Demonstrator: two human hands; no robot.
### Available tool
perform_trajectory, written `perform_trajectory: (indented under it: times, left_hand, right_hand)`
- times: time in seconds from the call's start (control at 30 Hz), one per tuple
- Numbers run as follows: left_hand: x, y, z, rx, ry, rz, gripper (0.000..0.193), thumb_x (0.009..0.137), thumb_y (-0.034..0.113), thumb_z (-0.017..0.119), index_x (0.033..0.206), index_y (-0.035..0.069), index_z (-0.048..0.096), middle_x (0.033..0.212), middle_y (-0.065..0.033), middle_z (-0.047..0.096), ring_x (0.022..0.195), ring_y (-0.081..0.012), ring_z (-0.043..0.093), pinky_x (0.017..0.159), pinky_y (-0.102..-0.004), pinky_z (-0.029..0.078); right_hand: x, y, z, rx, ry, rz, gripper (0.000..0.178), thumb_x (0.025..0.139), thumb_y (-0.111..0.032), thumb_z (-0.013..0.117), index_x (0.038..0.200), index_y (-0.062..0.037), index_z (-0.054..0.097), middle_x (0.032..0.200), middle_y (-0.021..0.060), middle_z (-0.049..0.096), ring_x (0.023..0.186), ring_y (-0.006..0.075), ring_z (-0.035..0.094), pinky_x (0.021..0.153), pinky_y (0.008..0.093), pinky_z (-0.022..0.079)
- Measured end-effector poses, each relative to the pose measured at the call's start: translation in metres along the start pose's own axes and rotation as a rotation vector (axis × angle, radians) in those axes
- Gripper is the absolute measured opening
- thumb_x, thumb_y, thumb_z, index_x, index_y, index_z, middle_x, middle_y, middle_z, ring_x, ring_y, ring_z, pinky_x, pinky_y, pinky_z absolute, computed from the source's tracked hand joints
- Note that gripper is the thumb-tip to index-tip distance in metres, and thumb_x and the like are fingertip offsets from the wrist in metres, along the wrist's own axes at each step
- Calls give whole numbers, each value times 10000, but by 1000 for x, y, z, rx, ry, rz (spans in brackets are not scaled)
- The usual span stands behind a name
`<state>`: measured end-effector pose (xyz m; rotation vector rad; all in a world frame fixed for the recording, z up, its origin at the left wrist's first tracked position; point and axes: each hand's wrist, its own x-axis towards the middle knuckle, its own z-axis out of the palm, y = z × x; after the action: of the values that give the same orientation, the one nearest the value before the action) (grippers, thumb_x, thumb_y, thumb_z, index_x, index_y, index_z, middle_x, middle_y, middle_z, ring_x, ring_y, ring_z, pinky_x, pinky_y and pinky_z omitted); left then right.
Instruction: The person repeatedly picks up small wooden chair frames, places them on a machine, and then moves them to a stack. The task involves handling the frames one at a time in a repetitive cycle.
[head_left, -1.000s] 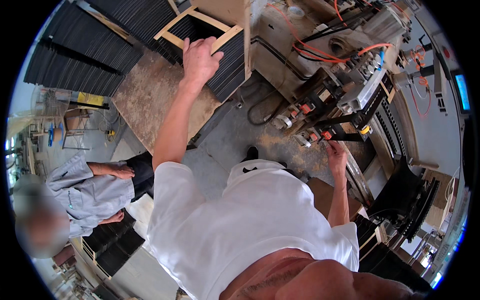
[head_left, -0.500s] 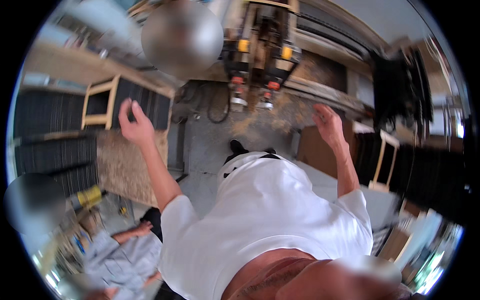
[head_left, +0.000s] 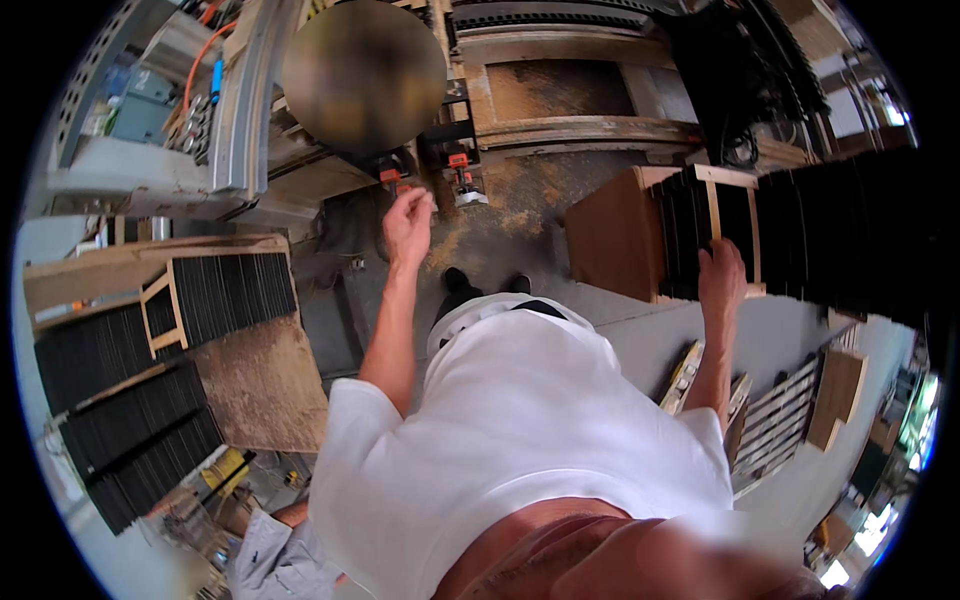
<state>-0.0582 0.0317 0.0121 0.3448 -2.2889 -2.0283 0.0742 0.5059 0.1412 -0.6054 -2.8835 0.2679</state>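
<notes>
To my eye, the right hand point(head_left: 722, 278) rests on the pale wooden frame point(head_left: 714, 205) at the black stack point(head_left: 815, 235); the left point(head_left: 408, 228) curls loosely near 2 red-tipped clamps point(head_left: 460, 163). Whether either grips, I can't tell.

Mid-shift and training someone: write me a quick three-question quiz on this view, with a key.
1. Which hand is at the rectangular pale wooden frame by the right-hand row of thin black pieces? A) left B) right
2. True or false: the left hand is apart from the pale wooden frame at the left-hand row.
3. How many black shoes stand on the grey floor?

Key: 1. B, right hand; 2. True; 3. Two.
</notes>
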Motion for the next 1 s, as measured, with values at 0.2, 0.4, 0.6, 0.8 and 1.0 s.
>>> perform_trajectory:
  times: [0.2, 0.4, 0.6, 0.8, 1.0]
  left_hand:
    - [98, 42, -1, -8, 31, -47, 270, 952, 142, 610, 1172, -15, 609, 1030, -88, 686, 912, -146, 669, 823, -290, 546]
    - [235, 79, 18, -402, 33, -195, 409, 966, 253, 604, 1270, -10, 524, 1170, -134, 627, 1033, -240, 635, 921, -374, 521]
    - [394, 56, 30, -752, 7, -330, 683, 920, 432, 644, 1380, -4, 390, 1280, -166, 522, 1107, -304, 565, 1000, -474, 469]
    - [459, 64, 49, -889, 4, -392, 743, 953, 416, 595, 1474, 20, 244, 1415, -212, 374, 1261, -356, 456, 1059, -506, 430]
    - [441, 33, 22, -1029, 46, -380, 460, 956, 247, 617, 1287, -6, 424, 1182, -189, 486, 1023, -343, 576, 904, -511, 558]
  right_hand:
    - [7, 5, 11, 72, 48, 111, 274, 873, -184, 681, 1115, -68, 623, 964, 136, 689, 936, 347, 643, 782, 440, 506]
    - [7, -15, -9, 178, 146, 252, 269, 890, -150, 672, 1147, -73, 653, 1015, 128, 702, 999, 291, 654, 812, 391, 513]
    - [25, -90, -49, 371, 161, 217, 273, 915, -96, 659, 1184, -57, 655, 1037, 65, 680, 928, 148, 628, 790, 299, 508]
    - [74, -190, -41, 472, 88, -78, 262, 844, 37, 678, 1093, -40, 659, 971, 86, 636, 833, 184, 613, 749, 269, 498]
    - [160, -293, 10, 467, -34, -547, 249, 767, 0, 703, 1007, -55, 670, 963, 87, 689, 869, 278, 627, 759, 352, 513]
